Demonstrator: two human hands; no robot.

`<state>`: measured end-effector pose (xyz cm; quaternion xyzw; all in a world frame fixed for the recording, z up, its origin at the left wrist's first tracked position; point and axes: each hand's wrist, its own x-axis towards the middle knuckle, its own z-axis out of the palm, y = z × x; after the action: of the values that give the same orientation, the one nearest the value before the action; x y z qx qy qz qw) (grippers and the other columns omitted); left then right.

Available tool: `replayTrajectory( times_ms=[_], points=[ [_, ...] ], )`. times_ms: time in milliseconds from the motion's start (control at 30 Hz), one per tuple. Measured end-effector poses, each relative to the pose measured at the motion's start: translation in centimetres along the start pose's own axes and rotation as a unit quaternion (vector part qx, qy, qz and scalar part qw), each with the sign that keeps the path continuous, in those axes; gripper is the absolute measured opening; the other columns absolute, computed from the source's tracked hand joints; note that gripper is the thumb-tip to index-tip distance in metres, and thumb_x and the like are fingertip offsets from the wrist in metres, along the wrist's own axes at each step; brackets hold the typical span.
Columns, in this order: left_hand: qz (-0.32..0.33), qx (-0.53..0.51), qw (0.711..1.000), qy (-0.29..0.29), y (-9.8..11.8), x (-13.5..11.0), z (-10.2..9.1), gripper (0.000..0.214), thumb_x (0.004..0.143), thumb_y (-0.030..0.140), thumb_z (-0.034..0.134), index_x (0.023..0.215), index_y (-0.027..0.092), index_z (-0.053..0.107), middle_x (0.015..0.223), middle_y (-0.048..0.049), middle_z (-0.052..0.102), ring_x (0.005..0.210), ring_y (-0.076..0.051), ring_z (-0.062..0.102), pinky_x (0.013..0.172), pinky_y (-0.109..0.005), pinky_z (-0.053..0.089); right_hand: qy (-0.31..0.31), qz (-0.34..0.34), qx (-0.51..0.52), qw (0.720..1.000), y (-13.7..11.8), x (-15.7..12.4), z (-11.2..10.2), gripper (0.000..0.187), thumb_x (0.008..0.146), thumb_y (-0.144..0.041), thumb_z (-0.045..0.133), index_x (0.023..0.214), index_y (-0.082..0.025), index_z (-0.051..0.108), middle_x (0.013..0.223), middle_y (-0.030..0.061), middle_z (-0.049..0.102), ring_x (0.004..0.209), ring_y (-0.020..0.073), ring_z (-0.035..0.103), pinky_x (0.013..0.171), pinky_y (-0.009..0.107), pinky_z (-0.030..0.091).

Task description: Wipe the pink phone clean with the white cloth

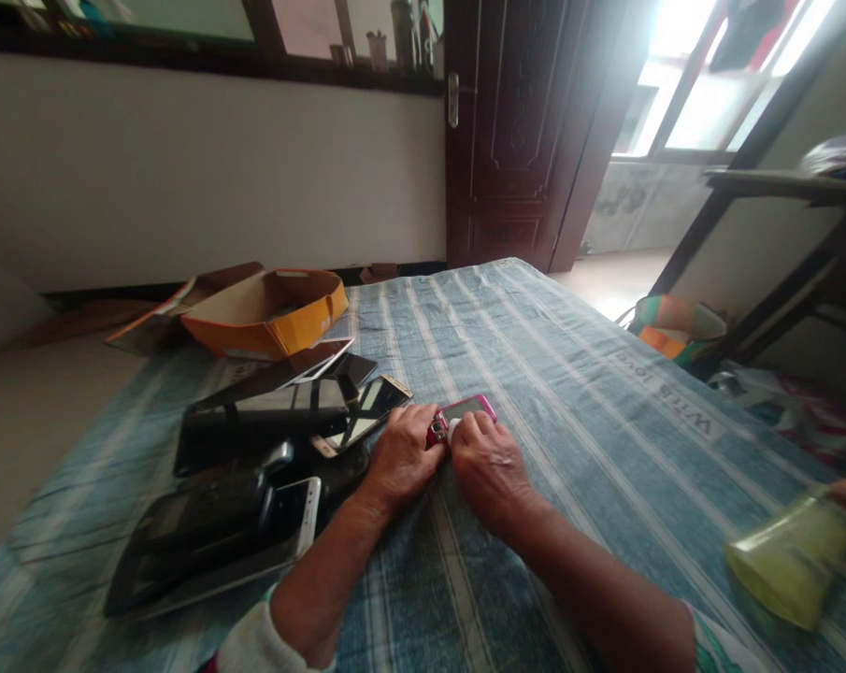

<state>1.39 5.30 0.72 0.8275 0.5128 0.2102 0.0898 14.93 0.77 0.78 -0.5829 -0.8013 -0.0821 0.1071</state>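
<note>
Pink phone (466, 409) lies screen up on the blue striped cloth (569, 393), near the middle of that cloth; left hand (403, 458) closes on its left end, fingers curled and pressed against the casing; right hand (489, 467) pinches its near edge, fingertips bent down together; the 2 hands touch each other just below the pink phone. Just left of the pink phone lies a gold-edged phone (363, 416), tilted on a heap of dark phones and tablets (254, 430) that spreads farther left; beyond that heap sits an open orange cardboard box (268, 313); well right of the pink phone and nearer the person lies a blurred yellow-green bottle (791, 556); far behind the pink phone stands a dark wooden door (521, 131).
</note>
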Motion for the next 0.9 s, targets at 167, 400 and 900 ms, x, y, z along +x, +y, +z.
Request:
replayTrajectory(
  times_ms=[167, 400, 900],
  points=[
    [-0.004, -0.007, 1.0, 0.001, 0.1, -0.2, 0.0, 0.031, 0.074, 0.019, 0.07, 0.105, 0.014, 0.063, 0.101, -0.0088, 0.067, 0.097, -0.026, 0.057, 0.088, -0.038, 0.047, -0.049, 0.053, -0.008, 0.997, 1.6, 0.2, -0.6, 0.023, 0.091, -0.009, 0.044, 0.098, -0.01, 0.066, 0.1, 0.0152, 0.063, 0.094, 0.0284, 0.055, 0.073, 0.038, 0.044],
    [-0.008, -0.018, 1.0, -0.003, 0.1, -0.2, 0.1, 0.033, 0.074, 0.02, 0.071, 0.105, 0.015, 0.062, 0.1, -0.0078, 0.066, 0.096, -0.025, 0.056, 0.089, -0.037, 0.047, -0.06, 0.096, -0.029, 0.993, 2.5, 0.4, -0.6, 0.025, 0.091, -0.008, 0.043, 0.099, -0.008, 0.066, 0.099, 0.0157, 0.062, 0.093, 0.0284, 0.054, 0.073, 0.037, 0.042],
    [-0.007, -0.016, 1.0, -0.013, 0.0, -0.2, 0.1, 0.023, 0.08, 0.019, 0.063, 0.102, 0.014, 0.063, 0.1, -0.009, 0.067, 0.097, -0.027, 0.057, 0.09, -0.038, 0.046, 0.016, -0.023, 0.011, 1.0, 0.2, 1.2, 0.4, 0.018, 0.09, -0.011, 0.049, 0.094, -0.012, 0.067, 0.092, 0.0116, 0.062, 0.088, 0.0254, 0.052, 0.078, 0.038, 0.042]
  ],
)
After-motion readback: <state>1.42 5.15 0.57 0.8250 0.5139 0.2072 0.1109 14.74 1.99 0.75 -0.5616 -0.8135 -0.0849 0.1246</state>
